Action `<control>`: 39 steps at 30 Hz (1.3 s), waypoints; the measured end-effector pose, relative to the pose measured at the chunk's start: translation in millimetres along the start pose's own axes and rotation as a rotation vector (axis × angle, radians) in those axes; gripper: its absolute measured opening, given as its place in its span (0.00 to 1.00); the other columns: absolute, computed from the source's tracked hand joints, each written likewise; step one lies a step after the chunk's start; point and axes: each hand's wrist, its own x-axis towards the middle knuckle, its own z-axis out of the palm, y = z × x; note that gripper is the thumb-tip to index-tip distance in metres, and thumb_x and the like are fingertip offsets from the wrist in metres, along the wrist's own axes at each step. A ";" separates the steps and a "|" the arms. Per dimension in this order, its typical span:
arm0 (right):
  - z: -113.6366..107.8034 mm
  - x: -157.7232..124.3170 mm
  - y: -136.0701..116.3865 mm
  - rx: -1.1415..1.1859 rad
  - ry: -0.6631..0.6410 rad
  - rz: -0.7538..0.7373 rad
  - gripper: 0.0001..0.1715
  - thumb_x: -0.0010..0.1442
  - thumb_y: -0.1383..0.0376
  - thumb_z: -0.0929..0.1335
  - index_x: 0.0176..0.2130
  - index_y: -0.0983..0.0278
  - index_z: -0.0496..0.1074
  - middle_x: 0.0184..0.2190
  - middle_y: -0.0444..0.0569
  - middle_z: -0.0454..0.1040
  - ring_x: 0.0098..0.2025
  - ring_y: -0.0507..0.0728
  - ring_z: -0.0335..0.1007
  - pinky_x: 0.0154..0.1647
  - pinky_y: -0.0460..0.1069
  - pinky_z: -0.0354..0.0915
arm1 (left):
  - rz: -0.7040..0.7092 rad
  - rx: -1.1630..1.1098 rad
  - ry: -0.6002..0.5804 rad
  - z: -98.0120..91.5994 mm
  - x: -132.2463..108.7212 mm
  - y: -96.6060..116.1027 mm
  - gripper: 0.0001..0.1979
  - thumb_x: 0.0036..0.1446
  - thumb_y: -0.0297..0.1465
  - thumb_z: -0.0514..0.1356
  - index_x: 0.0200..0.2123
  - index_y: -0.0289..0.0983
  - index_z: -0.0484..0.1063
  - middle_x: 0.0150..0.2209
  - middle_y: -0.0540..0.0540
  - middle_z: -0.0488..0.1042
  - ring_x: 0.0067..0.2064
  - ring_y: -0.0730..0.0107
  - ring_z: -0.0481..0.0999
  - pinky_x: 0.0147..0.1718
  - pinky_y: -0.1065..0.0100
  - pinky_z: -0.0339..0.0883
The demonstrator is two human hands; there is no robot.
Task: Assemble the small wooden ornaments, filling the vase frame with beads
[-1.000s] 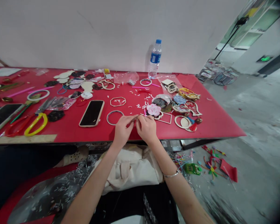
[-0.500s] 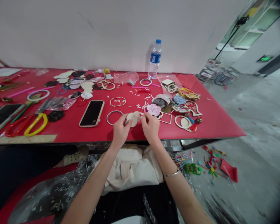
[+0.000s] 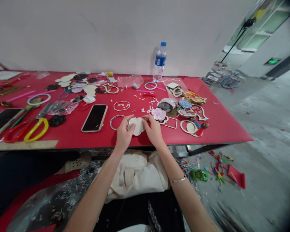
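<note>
Between my two hands is a pale, flower-shaped flat piece (image 3: 135, 126) with a scalloped edge, held over the front part of the red table. My left hand (image 3: 123, 133) grips its left side, thumb on top. On the right edge, my right hand (image 3: 153, 130) pinches it between thumb and fingers. Just behind my left hand lies a round ring frame (image 3: 114, 123), partly covered by it. A pink flower-shaped piece (image 3: 159, 114) lies beyond my right hand, with a rectangular frame (image 3: 172, 122) beside it.
A phone (image 3: 94, 118) and yellow-handled scissors (image 3: 37, 129) lie to the left. At the back stands a water bottle (image 3: 159, 62). Frames, tassels and small white scraps are scattered over the red table (image 3: 222, 124). A cream bag (image 3: 135, 175) rests on my lap.
The flower-shaped piece has turned flatter toward me, so its scalloped outline shows fully. My right hand has moved slightly left and now pinches its right edge.
</note>
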 end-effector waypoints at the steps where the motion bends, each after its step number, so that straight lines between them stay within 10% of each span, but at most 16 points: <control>1: -0.3 -0.2 -0.8 0.018 -0.013 0.010 0.08 0.62 0.65 0.62 0.41 0.63 0.69 0.33 0.47 0.75 0.36 0.54 0.71 0.39 0.47 0.64 | 0.016 0.029 0.016 -0.7 -0.4 2.2 0.20 0.59 0.35 0.56 0.54 0.38 0.65 0.47 0.41 0.75 0.45 0.64 0.76 0.42 0.66 0.69; 7: 0.7 -1.4 1.8 -0.118 -0.047 0.017 0.07 0.59 0.67 0.64 0.36 0.63 0.71 0.32 0.47 0.75 0.36 0.55 0.71 0.40 0.49 0.63 | 0.191 0.684 0.187 -24.3 -1.4 17.2 0.10 0.63 0.30 0.50 0.45 0.36 0.68 0.44 0.38 0.72 0.49 0.57 0.71 0.50 0.55 0.63; 13: 4.4 -0.9 6.6 -0.302 0.015 -0.064 0.07 0.59 0.68 0.64 0.35 0.63 0.73 0.36 0.50 0.70 0.42 0.58 0.66 0.46 0.52 0.62 | 0.156 1.133 -0.060 -39.7 -1.4 14.3 0.06 0.60 0.32 0.56 0.34 0.36 0.70 0.37 0.40 0.72 0.42 0.53 0.71 0.43 0.54 0.62; 20: 2.3 -2.3 -1.1 -0.253 -0.071 -0.158 0.21 0.61 0.68 0.63 0.54 0.60 0.67 0.40 0.51 0.70 0.42 0.57 0.66 0.46 0.52 0.64 | 0.376 0.944 -0.038 -35.2 0.4 20.7 0.05 0.61 0.30 0.54 0.35 0.36 0.68 0.36 0.42 0.73 0.41 0.57 0.72 0.43 0.58 0.62; 28: -0.9 -4.7 -1.6 -0.086 0.097 -0.104 0.14 0.62 0.68 0.63 0.43 0.61 0.75 0.38 0.49 0.75 0.40 0.55 0.70 0.44 0.49 0.65 | 0.553 0.602 -0.193 -35.5 12.7 21.6 0.14 0.65 0.30 0.49 0.51 0.37 0.66 0.50 0.43 0.73 0.54 0.64 0.69 0.58 0.56 0.56; 39: -0.5 -7.3 -8.3 0.161 0.059 -0.117 0.19 0.60 0.64 0.65 0.52 0.60 0.66 0.41 0.48 0.75 0.42 0.53 0.72 0.46 0.49 0.68 | 0.694 0.659 -0.207 -34.7 20.1 1.9 0.14 0.65 0.30 0.48 0.42 0.35 0.73 0.39 0.42 0.78 0.44 0.64 0.75 0.52 0.56 0.65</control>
